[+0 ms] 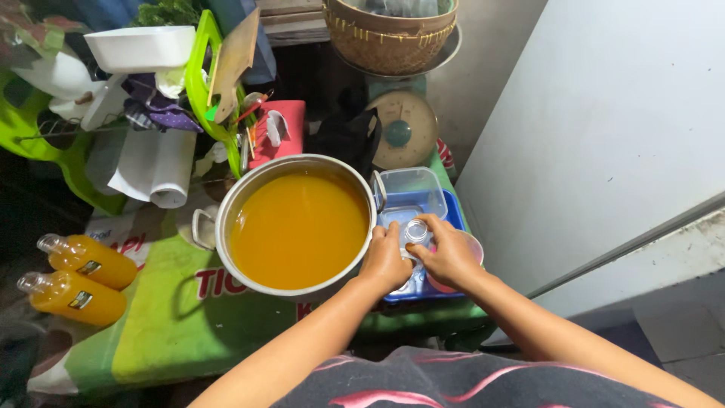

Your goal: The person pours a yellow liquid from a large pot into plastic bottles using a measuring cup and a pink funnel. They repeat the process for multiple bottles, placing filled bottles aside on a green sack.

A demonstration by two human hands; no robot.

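Note:
Both my hands meet over a blue tray (455, 213) to the right of a big steel pot (249, 189) full of orange liquid (298, 227). My left hand (385, 261) and my right hand (451, 253) hold a small clear plastic bottle (414, 230) upright between them, its open mouth facing up. A pink funnel-like rim (474, 245) shows just behind my right hand. A clear plastic container (411, 189) sits at the far end of the tray.
Two filled bottles of orange liquid (87, 261) (72, 297) lie at the left on the printed green cloth (166, 332). A dish rack with a white tub (140, 47) and green boards stands behind. A kitchen scale (404, 128) carries a woven basket (389, 34). A white wall (604, 121) is on the right.

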